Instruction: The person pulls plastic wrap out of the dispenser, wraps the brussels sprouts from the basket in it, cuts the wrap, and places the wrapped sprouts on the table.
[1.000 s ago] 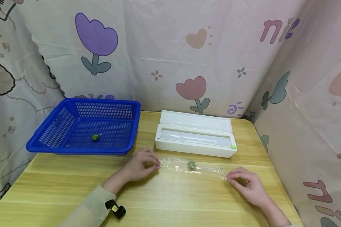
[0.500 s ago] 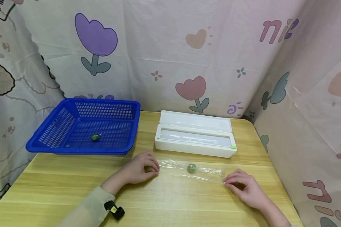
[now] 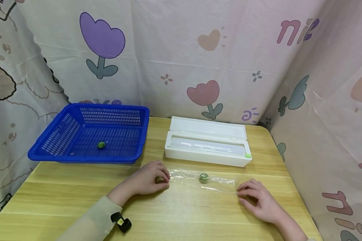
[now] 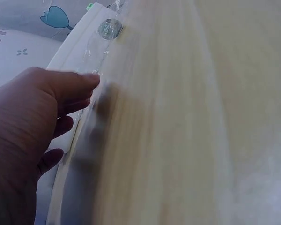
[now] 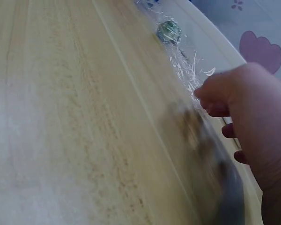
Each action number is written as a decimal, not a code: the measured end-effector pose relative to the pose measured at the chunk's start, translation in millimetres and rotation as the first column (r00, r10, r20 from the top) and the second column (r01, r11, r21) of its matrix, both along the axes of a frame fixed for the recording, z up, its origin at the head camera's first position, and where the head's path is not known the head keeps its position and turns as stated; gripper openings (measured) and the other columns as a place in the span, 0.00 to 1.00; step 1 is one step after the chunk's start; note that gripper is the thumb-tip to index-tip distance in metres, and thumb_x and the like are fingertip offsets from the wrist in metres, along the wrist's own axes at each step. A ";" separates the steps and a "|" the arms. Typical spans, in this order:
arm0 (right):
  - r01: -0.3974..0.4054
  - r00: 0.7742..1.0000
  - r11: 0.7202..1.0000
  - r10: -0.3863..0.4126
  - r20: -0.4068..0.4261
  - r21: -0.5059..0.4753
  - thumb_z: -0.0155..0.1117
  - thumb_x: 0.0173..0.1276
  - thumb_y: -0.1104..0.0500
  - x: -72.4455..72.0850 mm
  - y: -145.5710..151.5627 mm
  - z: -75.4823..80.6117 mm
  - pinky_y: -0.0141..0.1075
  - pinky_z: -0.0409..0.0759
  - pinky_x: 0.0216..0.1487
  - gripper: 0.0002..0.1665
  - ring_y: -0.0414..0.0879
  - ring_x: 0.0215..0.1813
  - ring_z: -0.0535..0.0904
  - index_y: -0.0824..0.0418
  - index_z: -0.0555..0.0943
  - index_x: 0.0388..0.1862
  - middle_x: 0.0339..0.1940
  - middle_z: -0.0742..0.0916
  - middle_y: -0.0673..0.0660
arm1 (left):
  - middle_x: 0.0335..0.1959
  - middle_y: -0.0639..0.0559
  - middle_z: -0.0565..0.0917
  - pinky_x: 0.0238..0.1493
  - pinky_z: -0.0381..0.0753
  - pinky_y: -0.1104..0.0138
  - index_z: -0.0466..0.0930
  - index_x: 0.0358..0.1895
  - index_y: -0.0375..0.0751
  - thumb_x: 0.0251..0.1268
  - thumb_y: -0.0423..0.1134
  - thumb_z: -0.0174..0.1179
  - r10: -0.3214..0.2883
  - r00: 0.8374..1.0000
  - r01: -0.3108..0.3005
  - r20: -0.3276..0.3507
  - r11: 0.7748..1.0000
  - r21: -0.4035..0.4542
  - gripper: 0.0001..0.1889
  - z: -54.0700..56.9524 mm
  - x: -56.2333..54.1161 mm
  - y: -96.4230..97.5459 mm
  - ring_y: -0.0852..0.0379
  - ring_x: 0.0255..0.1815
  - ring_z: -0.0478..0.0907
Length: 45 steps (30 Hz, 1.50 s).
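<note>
A strip of clear plastic wrap [image 3: 220, 183] stretches between my two hands, close over the table. In its middle sits a small round green thing [image 3: 203, 178], mottled, with the film around it. My left hand [image 3: 151, 177] pinches the left end of the strip between thumb and forefinger. At the other end, my right hand [image 3: 260, 201] has its thumb and forefinger on the film, the thumb tip a little lower than the forefinger in the head view. Both wrist views show the gathered film running from the fingertips to the green thing [image 5: 169, 32].
A blue plastic basket [image 3: 87, 159] at the back left holds another small green round thing [image 3: 101, 145]. Behind the strip stands a white box [image 3: 205, 157], lid up, with a roll of wrap [image 3: 208, 144] inside. Printed curtains [image 3: 166, 40] border the wooden table [image 3: 181, 217].
The strip with the green thing has come slightly nearer me. My right hand has shifted a little left and down, its thumb sliding down from the forefinger. My left hand has dropped slightly.
</note>
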State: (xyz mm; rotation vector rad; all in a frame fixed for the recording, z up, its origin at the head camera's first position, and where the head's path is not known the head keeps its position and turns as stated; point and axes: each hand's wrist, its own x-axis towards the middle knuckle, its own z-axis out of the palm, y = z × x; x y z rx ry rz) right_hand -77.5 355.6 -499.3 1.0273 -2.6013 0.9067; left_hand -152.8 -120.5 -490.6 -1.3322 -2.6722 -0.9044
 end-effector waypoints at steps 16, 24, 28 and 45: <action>-0.065 0.980 0.966 0.015 -0.198 -0.250 0.81 0.49 0.73 -24.2 -16.1 9.2 0.27 0.78 0.60 0.19 0.51 0.44 0.86 0.62 0.89 0.41 0.42 0.90 0.59 | 0.46 0.66 0.87 0.56 0.82 0.60 0.91 0.44 0.51 0.69 0.47 0.74 -0.008 0.998 0.014 -0.059 0.995 0.098 0.07 8.8 -8.4 18.0 0.63 0.51 0.82; -0.093 0.983 0.964 0.048 -0.179 -0.250 0.82 0.48 0.75 -39.0 -59.7 18.9 0.28 0.78 0.59 0.26 0.51 0.47 0.85 0.60 0.89 0.48 0.44 0.90 0.57 | 0.46 0.60 0.90 0.55 0.81 0.63 0.93 0.48 0.46 0.69 0.44 0.74 -0.048 0.992 0.066 -0.113 0.984 0.165 0.10 11.4 -14.6 59.2 0.60 0.50 0.83; -0.076 0.993 0.972 0.052 -0.110 -0.221 0.82 0.56 0.71 -44.7 -79.3 18.6 0.28 0.78 0.58 0.20 0.48 0.49 0.85 0.63 0.90 0.48 0.46 0.90 0.54 | 0.47 0.60 0.91 0.58 0.80 0.64 0.93 0.49 0.45 0.70 0.44 0.73 -0.066 0.989 0.087 -0.134 0.984 0.155 0.11 8.5 -18.9 79.3 0.59 0.50 0.84; -0.053 0.998 0.990 0.057 0.023 -0.134 0.82 0.62 0.63 -55.1 -108.0 3.1 0.36 0.84 0.52 0.17 0.43 0.51 0.84 0.60 0.90 0.50 0.50 0.91 0.51 | 0.48 0.62 0.90 0.59 0.78 0.64 0.93 0.51 0.49 0.70 0.45 0.73 -0.033 0.999 0.033 -0.002 0.999 0.041 0.11 4.6 -17.3 114.9 0.63 0.50 0.82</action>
